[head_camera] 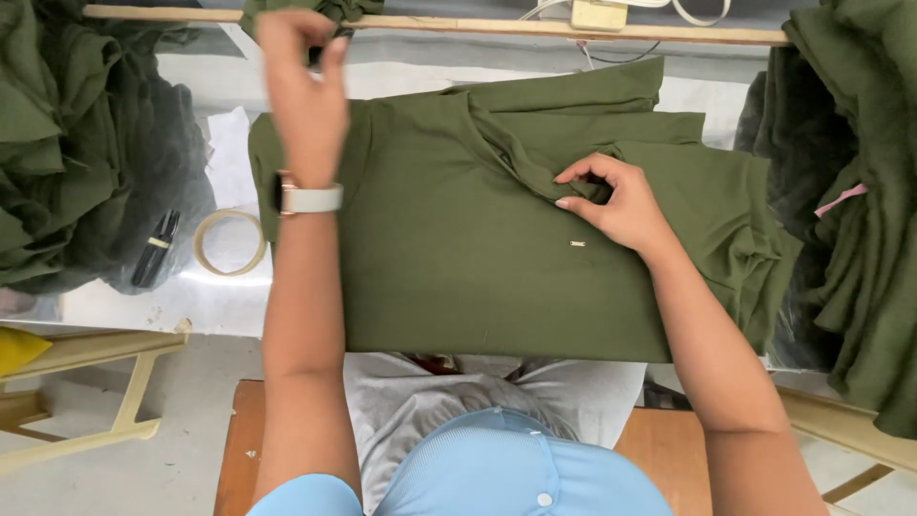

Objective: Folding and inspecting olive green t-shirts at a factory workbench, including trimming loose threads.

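Here the green garment (458, 248) lies under the right hand (616, 205) (pinching).

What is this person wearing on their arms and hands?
Both forearms are bare, with no gloves or rings visible. The left hand has a wristwatch with a pale grey band and dark case just below it. The right hand wears nothing. Light blue short sleeves show near the shoulders.

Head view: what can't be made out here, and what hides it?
- Left hand, head view: blurred; whatever its fingertips pinch is unclear.
- Right hand: fingertips buried in a fold of the green garment, grip hidden.
- Small tag on the garment: too small to read.
- Green fabric piles: cut off by both side edges.
- Black object beside the tape roll: too small to identify.
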